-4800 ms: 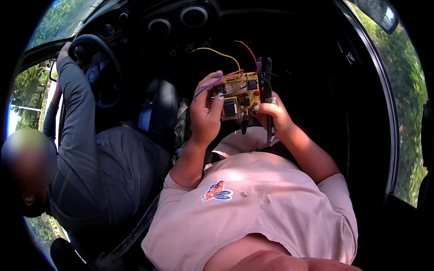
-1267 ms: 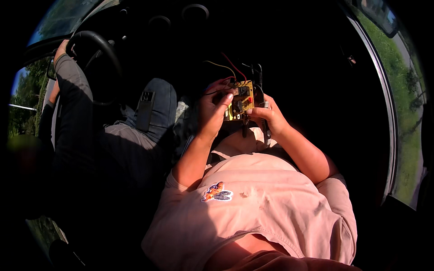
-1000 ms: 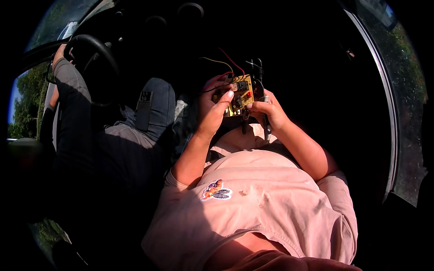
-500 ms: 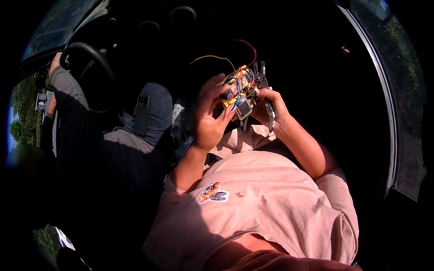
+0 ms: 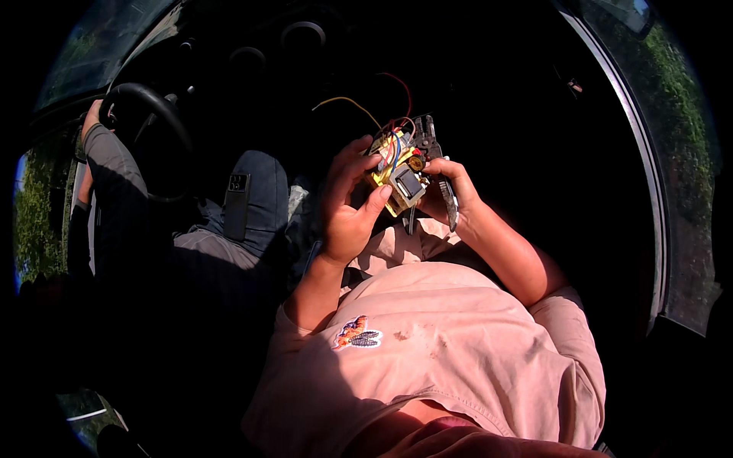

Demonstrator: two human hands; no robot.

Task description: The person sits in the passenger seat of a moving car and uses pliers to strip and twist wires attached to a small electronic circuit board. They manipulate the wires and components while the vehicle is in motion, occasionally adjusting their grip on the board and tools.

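My left hand (image 5: 349, 219) grips a small yellow circuit board (image 5: 395, 203) by its left side, thumb at the lower edge and fingers along the top. A grey-framed dark square component (image 5: 408, 183) and a copper-coloured coil (image 5: 416, 162) show on its face. Loose wires run from it: a yellow wire (image 5: 347, 98) and a red wire (image 5: 409, 93) stick out away from me, and a blue wire (image 5: 397, 149) curves over the board. Closed around wire-stripper-like pliers (image 5: 426, 137), my right hand (image 5: 460, 189) is at the board's right side. Its lower fingers are hidden.
On my left a person in a dark sleeve has a hand at the steering wheel (image 5: 153, 99). A dark phone (image 5: 237, 206) rests on that person's thigh. The car door's window edge (image 5: 649, 153) curves along my right. Deep shadow hides the dashboard and footwell.
The circuit board has turned a little in my hands, so its square component and coil show more plainly. Its loose wires have shifted slightly left. Both hands keep their holds.
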